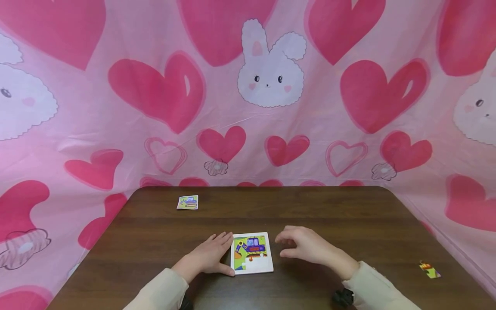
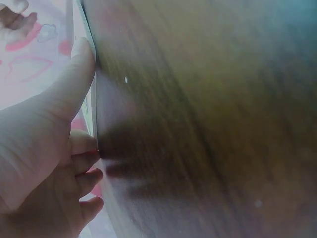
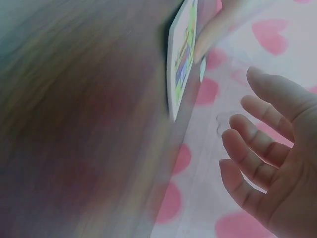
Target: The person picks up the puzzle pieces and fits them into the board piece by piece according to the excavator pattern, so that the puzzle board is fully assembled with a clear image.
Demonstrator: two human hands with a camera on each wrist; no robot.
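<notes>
Two hands frame the puzzle board, which lies flat on the dark wooden table close to its near edge, and we take that board as our landmark. Our left hand lies at the board's left side, fingers straight and together on the tabletop, the thumb laid along the board's lower left edge; the left wrist view shows that thumb pressed against the thin white rim. Our right hand hovers just right of the board, fingers loosely curled and spread a little, holding nothing and not touching the board. The board shows a purple and orange excavator picture with a white gap at its lower left. Well to the right of the board, near the table's right edge, lies one loose puzzle piece. Far beyond the board, to its left, rests a small excavator card. Behind the table hangs a pink heart-and-bunny cloth.
</notes>
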